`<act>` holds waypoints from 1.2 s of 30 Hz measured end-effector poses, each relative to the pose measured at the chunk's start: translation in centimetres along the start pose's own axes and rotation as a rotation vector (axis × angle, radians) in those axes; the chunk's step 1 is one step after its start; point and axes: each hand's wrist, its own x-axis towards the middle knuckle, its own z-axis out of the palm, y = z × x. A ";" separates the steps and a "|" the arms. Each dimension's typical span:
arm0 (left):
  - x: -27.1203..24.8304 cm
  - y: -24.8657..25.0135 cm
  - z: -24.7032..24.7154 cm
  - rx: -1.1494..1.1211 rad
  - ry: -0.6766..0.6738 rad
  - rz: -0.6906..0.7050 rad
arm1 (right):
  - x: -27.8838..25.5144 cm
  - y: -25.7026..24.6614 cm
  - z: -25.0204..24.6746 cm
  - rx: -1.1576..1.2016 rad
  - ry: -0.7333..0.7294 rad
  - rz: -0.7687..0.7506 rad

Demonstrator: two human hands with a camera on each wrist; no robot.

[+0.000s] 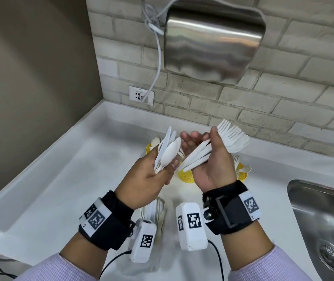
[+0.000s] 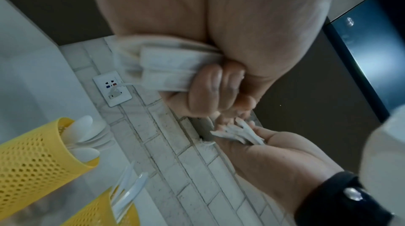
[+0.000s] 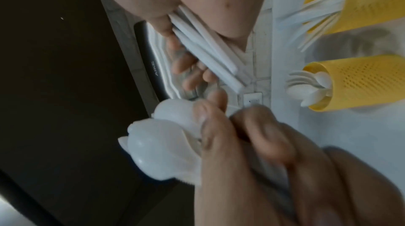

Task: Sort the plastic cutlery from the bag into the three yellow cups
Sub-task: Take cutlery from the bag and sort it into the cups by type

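Sorting stage: mid-way by my judgement; both hands are full above the white counter (image 1: 60, 179), so a batch is being split by type before it goes into the cups
Bag: the clear bag (image 1: 154, 211) lies on the counter nearest the person, between the wrists, with white cutlery apparently left inside; how much I cannot tell
Left hand: the left hand (image 1: 148, 175) has its fingers curled round a mixed bundle of spoons and knives (image 1: 167, 152), bowls and blades pointing up
Right hand: the right hand (image 1: 212, 159) has thumb and fingers curled round a fan of forks (image 1: 233, 136), tines up and away, handles crossing the palm
Cups: the three yellow perforated cups stand just beyond the hands; the spoon cup (image 3: 355, 82) already holds spoons; the fork cup (image 1: 241, 173) holds forks; the knife cup (image 2: 103, 212) seems to hold knives
Left to do: drop each held type in its cup; empty the bag
In the way: the hands themselves cover the cups from the head view; nothing else blocks them
Further off: a steel sink (image 1: 324, 220) at right; a wall socket (image 1: 141, 95) with its cable; a steel hand dryer (image 1: 212, 43) on the brick wall
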 end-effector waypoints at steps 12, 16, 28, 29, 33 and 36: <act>-0.1 0.6 -0.4 -0.259 -0.186 -0.165 | -1.0 -3.5 0.8 -0.989 -0.467 -0.241; -0.3 0.6 -0.8 -0.209 -0.216 -0.208 | -1.0 -4.4 1.0 -1.148 -0.506 -0.202; -0.1 0.9 -0.8 -0.177 -0.286 -0.267 | 0.1 -3.1 1.2 -0.875 -0.304 -0.485; -0.1 1.0 -0.8 -0.174 -0.289 -0.269 | 0.0 -3.1 1.1 -0.862 -0.332 -0.437; -0.2 1.1 -0.7 -0.149 -0.315 -0.275 | -0.1 -3.2 0.5 -0.930 -0.474 -0.261; -0.1 1.3 -0.4 -0.119 -0.320 -0.272 | 0.2 -3.2 0.5 -0.823 -0.401 -0.274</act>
